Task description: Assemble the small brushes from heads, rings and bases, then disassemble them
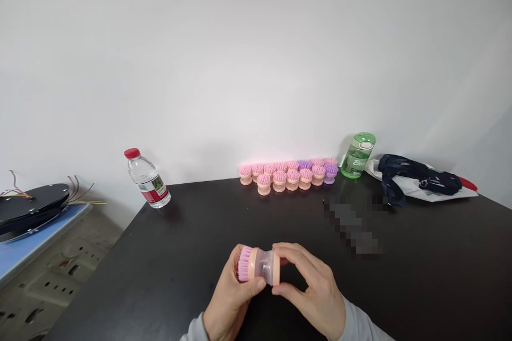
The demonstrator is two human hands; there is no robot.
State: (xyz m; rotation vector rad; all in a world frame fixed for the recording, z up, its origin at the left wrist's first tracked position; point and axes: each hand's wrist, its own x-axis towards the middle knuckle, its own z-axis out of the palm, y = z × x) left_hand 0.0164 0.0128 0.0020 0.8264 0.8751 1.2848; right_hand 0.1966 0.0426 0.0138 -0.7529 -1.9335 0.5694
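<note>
A small brush (260,265) with pink bristles, a peach rim and a clear middle lies sideways between both hands, just above the black table (420,266). My left hand (232,295) grips its bristle end. My right hand (310,290) pinches the peach cap end with thumb and fingers. Several more brushes of the same kind (290,174), pink and purple, stand in two rows at the table's back edge against the white wall.
A clear water bottle with a red cap (147,178) stands at the back left corner. A green bottle (358,155) and a dark cloth on a white bag (420,181) sit back right. A black disc with wires (32,205) rests on a blue surface left.
</note>
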